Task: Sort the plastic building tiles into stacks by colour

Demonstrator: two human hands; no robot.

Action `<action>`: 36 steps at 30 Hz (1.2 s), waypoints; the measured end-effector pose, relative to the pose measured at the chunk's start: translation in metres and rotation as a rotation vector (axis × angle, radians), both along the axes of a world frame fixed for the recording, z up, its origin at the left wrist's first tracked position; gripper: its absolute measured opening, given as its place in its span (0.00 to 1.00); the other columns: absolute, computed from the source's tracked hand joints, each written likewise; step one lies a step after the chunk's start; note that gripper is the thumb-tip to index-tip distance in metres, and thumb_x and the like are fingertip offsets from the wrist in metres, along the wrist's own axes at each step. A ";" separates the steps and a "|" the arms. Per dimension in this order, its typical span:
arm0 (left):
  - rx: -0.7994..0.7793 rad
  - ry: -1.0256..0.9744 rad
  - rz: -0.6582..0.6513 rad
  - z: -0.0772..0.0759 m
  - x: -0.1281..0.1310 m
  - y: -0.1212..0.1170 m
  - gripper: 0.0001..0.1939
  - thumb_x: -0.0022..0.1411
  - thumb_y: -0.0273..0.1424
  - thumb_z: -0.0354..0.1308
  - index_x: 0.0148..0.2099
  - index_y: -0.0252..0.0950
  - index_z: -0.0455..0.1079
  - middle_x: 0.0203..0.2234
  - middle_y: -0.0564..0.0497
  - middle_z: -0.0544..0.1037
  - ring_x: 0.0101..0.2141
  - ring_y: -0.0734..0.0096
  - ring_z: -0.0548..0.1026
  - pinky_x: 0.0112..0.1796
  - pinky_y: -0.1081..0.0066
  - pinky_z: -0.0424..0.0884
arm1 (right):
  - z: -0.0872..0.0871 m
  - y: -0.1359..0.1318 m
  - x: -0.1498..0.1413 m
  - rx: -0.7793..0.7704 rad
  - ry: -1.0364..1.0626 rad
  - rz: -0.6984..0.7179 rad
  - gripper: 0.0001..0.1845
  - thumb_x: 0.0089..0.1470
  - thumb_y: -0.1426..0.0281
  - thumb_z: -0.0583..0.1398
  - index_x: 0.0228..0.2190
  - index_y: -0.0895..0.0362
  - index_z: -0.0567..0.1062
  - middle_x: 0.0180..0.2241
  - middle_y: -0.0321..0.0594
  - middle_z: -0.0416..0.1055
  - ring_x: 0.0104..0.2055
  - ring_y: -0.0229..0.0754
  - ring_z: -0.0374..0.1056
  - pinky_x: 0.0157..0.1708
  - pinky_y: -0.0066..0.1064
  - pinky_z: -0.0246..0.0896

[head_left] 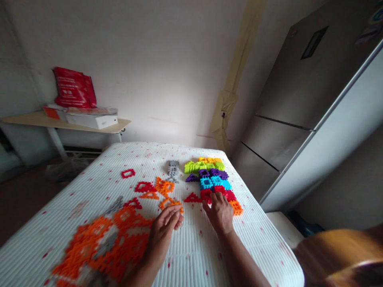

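My right hand (220,211) is over the red group in the coloured stacks, its thumb and fingers closed on a red square interlocking building piece (206,195). A red triangular piece (193,197) lies just left of it. My left hand (169,219) is curled with thumb and fingertips together; whether anything is between them is hidden. Right behind its fingertips lies an orange piece (167,202). Behind the red ones stand light blue pieces (216,182), purple pieces (204,173), lime green pieces (194,167) and yellow pieces (211,160). Orange square pieces (236,207) sit at the near right end.
A loose heap of orange pieces (119,243) with some grey ones covers the table's left front. Grey pieces (173,169) are stacked mid-table; red pieces (145,187) lie left of them. A fridge (275,99) rises at right, a side table (30,118) at back left.
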State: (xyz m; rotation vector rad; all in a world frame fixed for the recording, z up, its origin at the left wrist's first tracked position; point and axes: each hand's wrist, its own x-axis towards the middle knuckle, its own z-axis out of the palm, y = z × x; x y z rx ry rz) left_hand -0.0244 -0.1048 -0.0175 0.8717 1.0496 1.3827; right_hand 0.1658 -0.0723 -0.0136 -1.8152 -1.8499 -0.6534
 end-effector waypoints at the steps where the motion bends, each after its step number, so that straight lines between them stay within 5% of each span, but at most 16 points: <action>1: -0.001 -0.004 0.001 0.001 0.001 0.000 0.22 0.46 0.46 0.63 0.37 0.32 0.73 0.21 0.48 0.76 0.24 0.70 0.72 0.27 0.72 0.66 | 0.000 0.000 0.000 0.018 0.006 0.013 0.07 0.53 0.65 0.59 0.28 0.56 0.72 0.28 0.39 0.69 0.29 0.41 0.65 0.23 0.27 0.46; 6: 0.057 0.037 -0.015 -0.002 0.004 -0.004 0.21 0.49 0.44 0.61 0.39 0.32 0.72 0.24 0.48 0.77 0.27 0.68 0.74 0.29 0.71 0.69 | -0.002 -0.003 -0.005 0.103 0.035 0.292 0.13 0.60 0.67 0.52 0.27 0.57 0.72 0.26 0.40 0.69 0.28 0.38 0.64 0.26 0.27 0.48; 9: 0.190 0.192 -0.064 0.000 0.006 -0.013 0.16 0.55 0.41 0.58 0.39 0.34 0.73 0.28 0.47 0.78 0.31 0.66 0.76 0.35 0.69 0.71 | -0.007 -0.006 -0.010 -0.001 0.014 0.541 0.17 0.62 0.69 0.49 0.23 0.57 0.69 0.23 0.38 0.66 0.24 0.36 0.62 0.25 0.28 0.46; 16: 0.451 0.593 -0.116 0.054 -0.017 -0.025 0.11 0.60 0.32 0.52 0.39 0.38 0.75 0.29 0.50 0.79 0.30 0.71 0.76 0.33 0.73 0.70 | -0.016 -0.010 -0.016 -0.150 -0.007 0.714 0.20 0.64 0.69 0.47 0.21 0.57 0.67 0.21 0.36 0.65 0.22 0.34 0.60 0.23 0.29 0.43; 19: 0.429 0.933 -0.098 0.067 -0.053 0.008 0.13 0.57 0.26 0.51 0.39 0.40 0.76 0.32 0.52 0.80 0.34 0.72 0.76 0.36 0.74 0.70 | -0.018 -0.009 -0.016 -0.162 0.011 0.706 0.20 0.64 0.69 0.47 0.21 0.57 0.66 0.21 0.36 0.64 0.22 0.34 0.60 0.24 0.29 0.43; 21: 0.255 1.230 -0.067 0.065 -0.085 0.043 0.13 0.58 0.25 0.50 0.39 0.40 0.75 0.35 0.54 0.80 0.38 0.73 0.75 0.42 0.75 0.68 | -0.018 -0.008 -0.017 -0.164 0.017 0.711 0.20 0.64 0.69 0.46 0.21 0.57 0.66 0.22 0.36 0.64 0.23 0.34 0.60 0.24 0.29 0.44; 27: -0.012 1.435 0.012 0.041 -0.171 0.140 0.10 0.60 0.28 0.55 0.44 0.33 0.71 0.43 0.46 0.76 0.43 0.65 0.73 0.47 0.62 0.68 | -0.020 -0.009 -0.019 -0.182 0.034 0.707 0.19 0.64 0.68 0.47 0.22 0.57 0.65 0.22 0.36 0.64 0.23 0.34 0.60 0.24 0.29 0.44; 36: -0.105 1.620 -0.022 0.007 -0.185 0.182 0.17 0.62 0.36 0.54 0.51 0.35 0.66 0.49 0.45 0.71 0.46 0.63 0.71 0.45 0.56 0.70 | -0.023 -0.009 -0.020 -0.147 0.026 0.714 0.18 0.63 0.69 0.48 0.21 0.56 0.65 0.22 0.35 0.64 0.22 0.34 0.59 0.23 0.30 0.44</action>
